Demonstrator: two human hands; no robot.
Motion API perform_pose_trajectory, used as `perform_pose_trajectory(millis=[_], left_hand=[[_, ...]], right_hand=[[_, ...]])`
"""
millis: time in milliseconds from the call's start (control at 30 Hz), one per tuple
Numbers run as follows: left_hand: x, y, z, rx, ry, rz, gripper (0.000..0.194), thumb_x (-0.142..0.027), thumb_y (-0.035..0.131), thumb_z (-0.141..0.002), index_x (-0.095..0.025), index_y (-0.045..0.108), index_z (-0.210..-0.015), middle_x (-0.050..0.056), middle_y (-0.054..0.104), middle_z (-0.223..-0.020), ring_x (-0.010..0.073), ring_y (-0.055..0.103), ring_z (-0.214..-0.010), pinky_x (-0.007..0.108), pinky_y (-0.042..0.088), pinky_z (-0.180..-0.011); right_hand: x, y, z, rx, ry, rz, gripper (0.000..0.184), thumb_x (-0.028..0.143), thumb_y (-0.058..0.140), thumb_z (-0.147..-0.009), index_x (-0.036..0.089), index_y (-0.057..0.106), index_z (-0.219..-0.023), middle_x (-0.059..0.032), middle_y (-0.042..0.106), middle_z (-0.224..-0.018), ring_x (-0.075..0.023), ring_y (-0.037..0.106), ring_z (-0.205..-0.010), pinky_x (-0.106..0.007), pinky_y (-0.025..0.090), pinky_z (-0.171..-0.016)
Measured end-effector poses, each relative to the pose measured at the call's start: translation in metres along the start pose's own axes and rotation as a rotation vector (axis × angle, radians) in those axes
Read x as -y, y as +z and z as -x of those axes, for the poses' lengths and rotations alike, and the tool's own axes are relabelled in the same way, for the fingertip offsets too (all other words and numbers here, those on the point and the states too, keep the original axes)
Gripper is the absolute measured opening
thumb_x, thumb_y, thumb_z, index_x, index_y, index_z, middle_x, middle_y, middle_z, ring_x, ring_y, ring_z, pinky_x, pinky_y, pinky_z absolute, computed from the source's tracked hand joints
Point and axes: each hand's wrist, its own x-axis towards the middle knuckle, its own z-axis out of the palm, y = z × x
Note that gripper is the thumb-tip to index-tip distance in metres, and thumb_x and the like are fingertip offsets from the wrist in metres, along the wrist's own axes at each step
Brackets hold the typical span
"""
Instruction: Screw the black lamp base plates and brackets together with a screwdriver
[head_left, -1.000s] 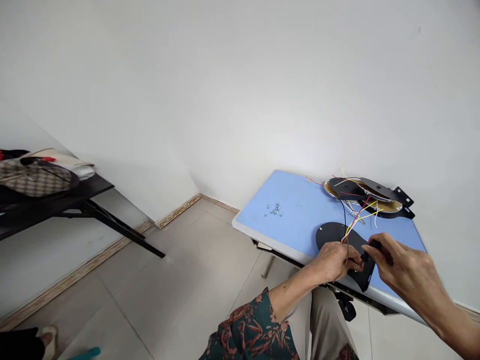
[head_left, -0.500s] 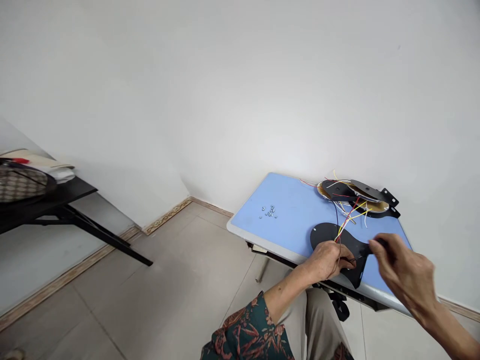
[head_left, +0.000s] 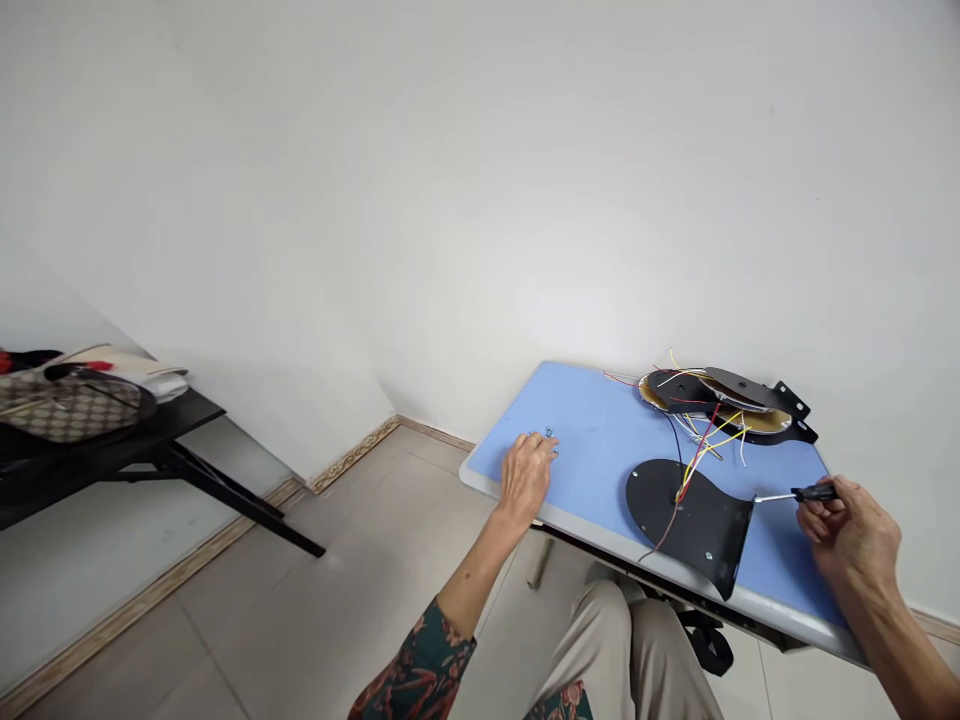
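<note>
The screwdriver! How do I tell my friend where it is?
Find the blue table. Near its right end lies a black plate with coloured wires on it. Just past it, the right hand pinches a small black-handled screwdriver, its thin silver shaft pointing at the plate.

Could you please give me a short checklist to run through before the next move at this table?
1. Screwdriver in the right hand: ok, held by its handle, tip off the plate.
2. Left hand at the fasteners: cannot tell whether it has picked one up.
3. Plate on the tabletop: ok, lying near the front edge.
4. Wires on the plate: not ok, they cross its middle and one trails toward the edge.
5. Gold-backed assembly: ok, resting at the far end, apart from the plate.
</note>
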Motion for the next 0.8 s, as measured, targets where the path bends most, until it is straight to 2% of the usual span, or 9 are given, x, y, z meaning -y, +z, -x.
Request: perform_pose_trajectory(millis=[100,200,333,467,567,667,733,800], left_hand=[[0.007,0.008,-0.009,0.110,0.016,-0.122,0.024,-0.007,0.057,-0.094,-0.019,0.071,-0.108,0.008,0.071,-0.093,0.0226,0.064,-0.088,0.031,0.050,-0.075],[0.004,0.017,-0.010,0.183,0.013,-0.175,0.023,-0.005,0.053,-0.094,-0.017,0.072,-0.102,0.010,0.070,-0.094,0.0249,0.063,-0.091,0.033,0.048,-0.077],[0.002,0.023,-0.010,0.218,-0.031,-0.184,0.024,-0.006,0.049,-0.095,-0.016,0.071,-0.096,0.012,0.069,-0.095,0.0250,0.063,-0.091,0.034,0.047,-0.080],[0.001,0.022,-0.010,0.218,-0.033,-0.167,0.023,-0.008,0.048,-0.095,-0.015,0.070,-0.094,0.013,0.069,-0.095,0.0265,0.064,-0.092,0.035,0.048,-0.081],[-0.006,0.017,-0.004,0.129,-0.045,0.017,0.020,-0.011,0.051,-0.096,-0.016,0.069,-0.092,0.010,0.070,-0.093,0.0248,0.065,-0.092,0.034,0.049,-0.082],[-0.024,0.006,0.008,0.034,-0.076,0.347,0.014,-0.015,0.056,-0.094,-0.018,0.068,-0.090,0.005,0.069,-0.089,0.0191,0.065,-0.084,0.030,0.051,-0.079],[-0.041,-0.001,0.017,0.015,-0.109,0.563,0.012,-0.018,0.058,-0.093,-0.019,0.068,-0.087,0.002,0.068,-0.085,0.0158,0.064,-0.078,0.027,0.051,-0.076],[-0.059,-0.005,0.026,0.021,-0.126,0.731,0.011,-0.020,0.059,-0.093,-0.019,0.068,-0.086,0.001,0.067,-0.083,0.0142,0.064,-0.076,0.025,0.052,-0.073]], right_hand=[[-0.003,-0.009,-0.003,0.114,-0.024,0.025,0.028,0.037,0.078,-0.075,0.020,0.060,-0.062,0.0019,0.044,-0.045,-0.0092,0.040,-0.035,-0.025,0.023,-0.031],[0.001,-0.014,-0.003,0.157,-0.025,0.073,0.028,0.038,0.073,-0.084,0.022,0.063,-0.063,-0.0008,0.045,-0.045,-0.0116,0.044,-0.036,-0.029,0.026,-0.032],[0.002,-0.014,0.001,0.104,-0.012,0.090,0.026,0.038,0.073,-0.084,0.021,0.063,-0.067,0.0005,0.045,-0.045,-0.0105,0.042,-0.035,-0.029,0.025,-0.031],[0.000,-0.009,0.007,0.097,-0.076,0.092,0.026,0.039,0.072,-0.082,0.021,0.056,-0.071,0.0067,0.043,-0.045,-0.0076,0.035,-0.032,-0.024,0.023,-0.030],[0.007,-0.001,0.019,0.094,-0.070,0.097,0.029,0.043,0.069,-0.083,0.022,0.052,-0.074,0.0101,0.041,-0.046,-0.0065,0.033,-0.032,-0.021,0.023,-0.031],[0.023,0.013,0.045,0.119,-0.088,0.124,0.030,0.045,0.067,-0.087,0.022,0.051,-0.079,0.0104,0.043,-0.049,-0.0052,0.033,-0.033,-0.020,0.025,-0.033],[0.035,0.025,0.067,0.163,-0.165,0.179,0.029,0.046,0.065,-0.091,0.022,0.051,-0.083,0.0115,0.041,-0.050,-0.0055,0.034,-0.032,-0.020,0.026,-0.033],[0.042,0.037,0.089,0.231,-0.289,0.257,0.024,0.044,0.060,-0.095,0.022,0.053,-0.090,0.0094,0.047,-0.053,-0.0067,0.039,-0.034,-0.021,0.030,-0.035]])
